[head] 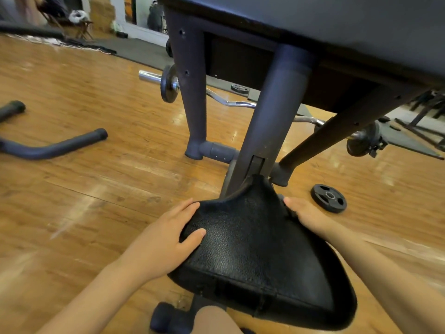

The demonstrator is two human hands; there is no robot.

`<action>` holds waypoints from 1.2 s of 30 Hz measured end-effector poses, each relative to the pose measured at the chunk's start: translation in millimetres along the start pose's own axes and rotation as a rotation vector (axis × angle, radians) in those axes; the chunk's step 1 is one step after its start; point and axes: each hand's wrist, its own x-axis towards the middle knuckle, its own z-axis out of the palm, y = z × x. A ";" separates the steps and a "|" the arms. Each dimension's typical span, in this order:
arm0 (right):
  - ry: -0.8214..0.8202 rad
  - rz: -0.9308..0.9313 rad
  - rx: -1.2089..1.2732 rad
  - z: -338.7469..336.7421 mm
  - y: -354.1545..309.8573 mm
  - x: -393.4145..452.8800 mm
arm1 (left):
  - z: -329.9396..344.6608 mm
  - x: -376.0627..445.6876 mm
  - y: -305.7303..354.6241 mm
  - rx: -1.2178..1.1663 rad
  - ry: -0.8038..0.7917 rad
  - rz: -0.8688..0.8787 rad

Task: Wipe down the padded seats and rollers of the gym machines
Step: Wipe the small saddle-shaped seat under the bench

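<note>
Seat position: black padded seat (pixel 260 256) filled the lower centre of the frame, mounted at the foot of the grey upright post (pixel 272 121).
Seat axis: long axis ran from the lower right of the frame up toward the post; narrow end pointed at the post, broad end lay nearest the camera.
Seat surface: pebbled black vinyl, dull sheen, stitched seam along the near edge; narrow tip curled upward.
Left hand: left hand (pixel 166 239) lay flat on the seat's left edge, fingers spread wide, thumb on top of the pad; nothing held.
Right hand: right hand (pixel 305 215) pressed against the seat's right edge, fingers curled under the rim and partly hidden; cannot tell how far it closed.
Overhead: large dark pad (pixel 337 25) across the upper right.
Floor: wood floor (pixel 96 189); weight plate (pixel 328 198) just right of the seat; curl bar (pixel 231 102) behind the posts, centre of the frame.
</note>
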 end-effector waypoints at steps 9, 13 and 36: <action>0.102 0.006 0.063 -19.4 49.7 -82.0 | -3.2 -3.8 4.9 0.036 0.018 -0.005; 0.074 0.015 0.049 -22.8 39.6 -74.7 | 1.8 -12.6 17.5 0.106 0.046 0.057; 0.690 -0.721 -0.328 98.5 19.3 -172.6 | 22.4 -26.7 33.1 0.297 0.192 0.121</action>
